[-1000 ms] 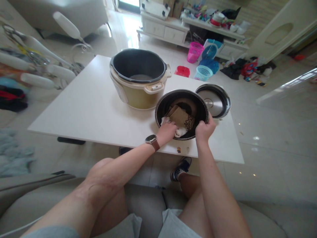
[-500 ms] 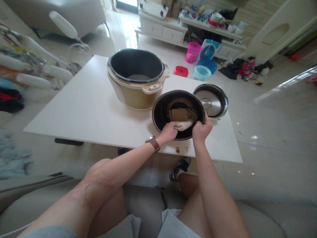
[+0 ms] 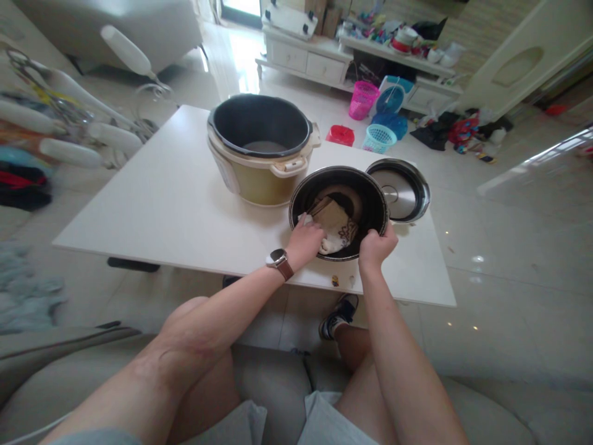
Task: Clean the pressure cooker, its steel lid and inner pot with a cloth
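clearly, both hands are busy with one dark pot (image 3: 373, 201) toward the right of the white table (image 3: 148, 198). the right hand (image 3: 378, 248) clasps its near right rim, thumb over the edge, probably to steady it against the other hand's push. the left hand (image 3: 306, 240), with a watch (image 3: 278, 257) at the wrist, reaches over the near left rim and grasps a patterned brown cloth (image 3: 331, 216); how tightly the fingers clench i cannot tell. the cloth lies inside the pot, its far part folded flat, its near part bunched beside the fingers. the pot's mouth seems tipped toward the person, likely so the inside is easy to see and reach; whether its base rests on the table is hidden. a big cooker (image 3: 259, 179) stands upright and open to the far left, perhaps to leave working room. a shallow metal dish (image 3: 393, 185) lies face up to the far right, partly behind the pot.
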`<action>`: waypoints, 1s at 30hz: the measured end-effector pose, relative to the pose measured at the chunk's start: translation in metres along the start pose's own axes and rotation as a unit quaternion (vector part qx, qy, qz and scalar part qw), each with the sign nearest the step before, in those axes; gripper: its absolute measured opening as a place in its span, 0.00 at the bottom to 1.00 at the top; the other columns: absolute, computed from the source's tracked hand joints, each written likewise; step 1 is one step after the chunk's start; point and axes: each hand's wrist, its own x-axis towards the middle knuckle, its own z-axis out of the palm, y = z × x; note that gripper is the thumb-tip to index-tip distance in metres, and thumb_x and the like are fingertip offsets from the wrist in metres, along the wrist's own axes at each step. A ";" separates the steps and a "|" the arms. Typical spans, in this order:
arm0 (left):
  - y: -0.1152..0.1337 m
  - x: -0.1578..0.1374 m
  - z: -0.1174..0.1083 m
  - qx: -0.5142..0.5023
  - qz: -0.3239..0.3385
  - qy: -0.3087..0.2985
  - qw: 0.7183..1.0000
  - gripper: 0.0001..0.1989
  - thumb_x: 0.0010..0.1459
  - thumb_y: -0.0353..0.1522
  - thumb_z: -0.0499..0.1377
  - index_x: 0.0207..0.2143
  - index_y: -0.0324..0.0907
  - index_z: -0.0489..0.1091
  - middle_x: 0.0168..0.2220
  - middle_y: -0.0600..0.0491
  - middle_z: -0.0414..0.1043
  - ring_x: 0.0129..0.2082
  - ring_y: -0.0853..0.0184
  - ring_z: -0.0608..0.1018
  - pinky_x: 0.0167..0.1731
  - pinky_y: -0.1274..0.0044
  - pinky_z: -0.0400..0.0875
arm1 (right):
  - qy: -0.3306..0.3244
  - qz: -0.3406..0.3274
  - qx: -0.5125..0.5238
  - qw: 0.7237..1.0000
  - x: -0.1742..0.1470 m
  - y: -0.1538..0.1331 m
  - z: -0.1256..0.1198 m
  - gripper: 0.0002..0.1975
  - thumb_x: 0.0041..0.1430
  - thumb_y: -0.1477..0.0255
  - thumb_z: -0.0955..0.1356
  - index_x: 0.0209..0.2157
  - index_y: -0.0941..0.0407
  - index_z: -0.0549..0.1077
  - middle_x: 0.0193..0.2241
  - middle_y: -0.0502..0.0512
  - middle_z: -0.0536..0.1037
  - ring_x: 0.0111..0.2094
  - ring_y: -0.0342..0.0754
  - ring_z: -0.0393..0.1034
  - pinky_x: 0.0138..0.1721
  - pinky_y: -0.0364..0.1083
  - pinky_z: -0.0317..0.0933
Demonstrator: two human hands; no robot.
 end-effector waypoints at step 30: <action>0.005 -0.002 -0.006 0.030 0.043 -0.007 0.999 0.16 0.65 0.23 0.55 0.39 0.38 0.84 0.42 0.41 0.81 0.49 0.56 0.78 0.65 0.59 0.60 | -0.039 -0.041 -0.049 0.997 0.027 0.002 -0.012 0.18 0.44 0.76 0.63 0.36 0.55 0.79 0.35 0.53 0.76 0.42 0.52 0.71 0.55 0.55 0.67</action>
